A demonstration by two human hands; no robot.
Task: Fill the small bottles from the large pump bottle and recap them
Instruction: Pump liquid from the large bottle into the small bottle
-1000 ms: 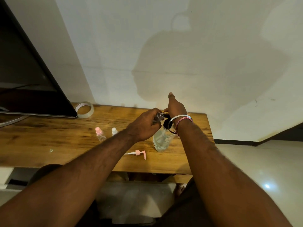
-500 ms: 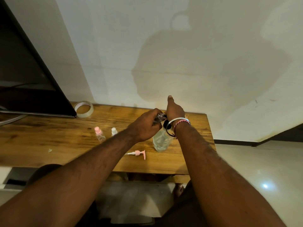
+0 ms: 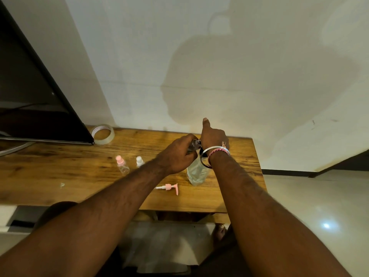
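While the left hand [image 3: 175, 156] grips a small clear bottle [image 3: 193, 145] tilted over the large clear plastic pump bottle [image 3: 196, 172], the right hand [image 3: 212, 137] presses its top, grip hidden.

Three small bottles [image 3: 122, 165], one pump [image 3: 169, 187].

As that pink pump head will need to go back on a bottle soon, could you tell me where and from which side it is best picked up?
Grip the pink pump head at its ribbed collar, coming from above. It lies flat on the table, white tube pointing left and spout toward the near edge; the collar looks like its thickest part, so fingers should close across it most securely.
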